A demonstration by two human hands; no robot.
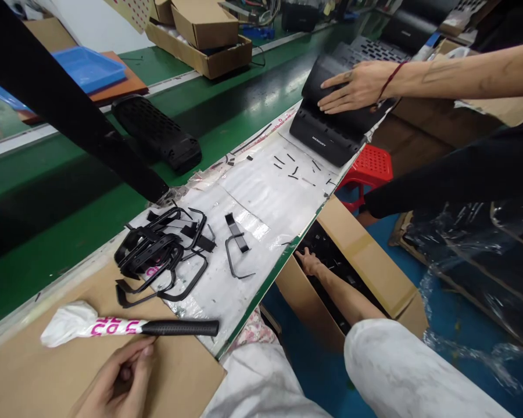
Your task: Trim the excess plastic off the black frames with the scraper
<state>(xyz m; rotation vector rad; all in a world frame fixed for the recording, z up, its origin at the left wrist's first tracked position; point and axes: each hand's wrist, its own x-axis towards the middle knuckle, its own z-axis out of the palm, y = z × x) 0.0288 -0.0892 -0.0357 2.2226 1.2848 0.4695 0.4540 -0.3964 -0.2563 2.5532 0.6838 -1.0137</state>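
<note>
My left hand [118,376] rests over the brown cardboard [21,371], thumb and forefinger together and nothing visible between them. Just above it lies a hammer-like tool [178,327] with a black grip, its head wrapped in white plastic with pink letters. My right hand [310,261] reaches down into an open carton [353,255] of black parts, its visible fingers apart; some of the hand is hidden. On the bench, several bent black frames [157,249] lie in a heap. One thin black frame [229,258] lies apart, beside a short black strip [236,232].
Another person's hand [353,87] lies on a black panel marked MERKURY [322,139]. Small black strips [293,174] are scattered nearby. A black slotted housing [157,130] sits on the green conveyor [226,110]. A dark post [91,128] crosses the left. A red stool [375,165] stands behind the carton.
</note>
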